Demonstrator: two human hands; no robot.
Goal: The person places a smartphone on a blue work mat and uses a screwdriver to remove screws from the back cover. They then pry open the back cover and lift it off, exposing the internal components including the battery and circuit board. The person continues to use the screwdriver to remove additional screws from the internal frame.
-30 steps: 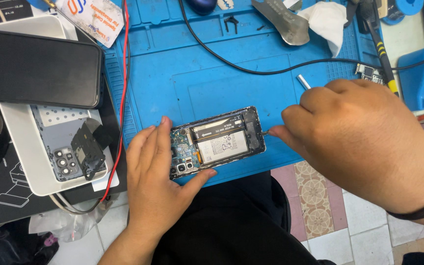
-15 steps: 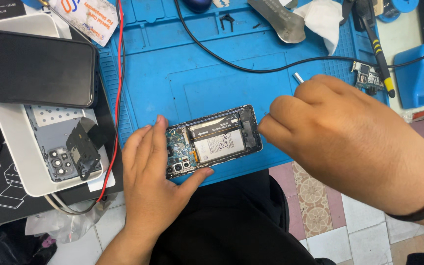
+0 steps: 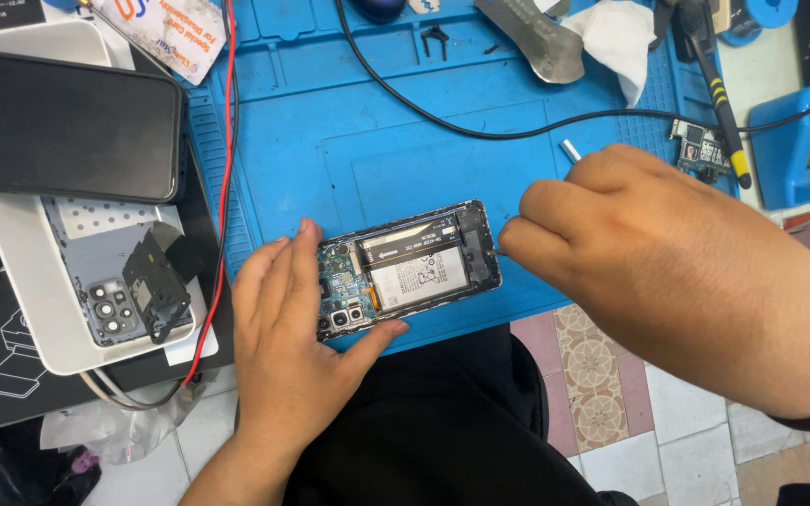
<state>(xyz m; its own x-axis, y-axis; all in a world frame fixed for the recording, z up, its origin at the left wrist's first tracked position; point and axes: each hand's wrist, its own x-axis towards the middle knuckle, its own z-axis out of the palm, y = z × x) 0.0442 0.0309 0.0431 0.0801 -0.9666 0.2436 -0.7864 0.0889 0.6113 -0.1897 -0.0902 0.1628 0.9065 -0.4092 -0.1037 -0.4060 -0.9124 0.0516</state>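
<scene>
We see an opened phone (image 3: 408, 269), its back cover off and battery and circuit board exposed, lying on the blue work mat (image 3: 349, 122) near the mat's front edge. The left hand (image 3: 292, 347) steadies the phone's camera end, fingers laid along the top edge and the thumb pressed against the lower edge, so it grips the phone loosely. The right hand (image 3: 667, 272) is curled closed around a thin metal tool (image 3: 571, 150) (only its silver end shows above the knuckles), and its fingertips meet the phone's other end; we cannot see the tool's tip. To the left, a white tray (image 3: 21, 281) holds the grey back cover (image 3: 105, 272), with a dark phone (image 3: 63, 126) lying above it. A black cable (image 3: 480, 122) crosses the mat behind the hands.
</scene>
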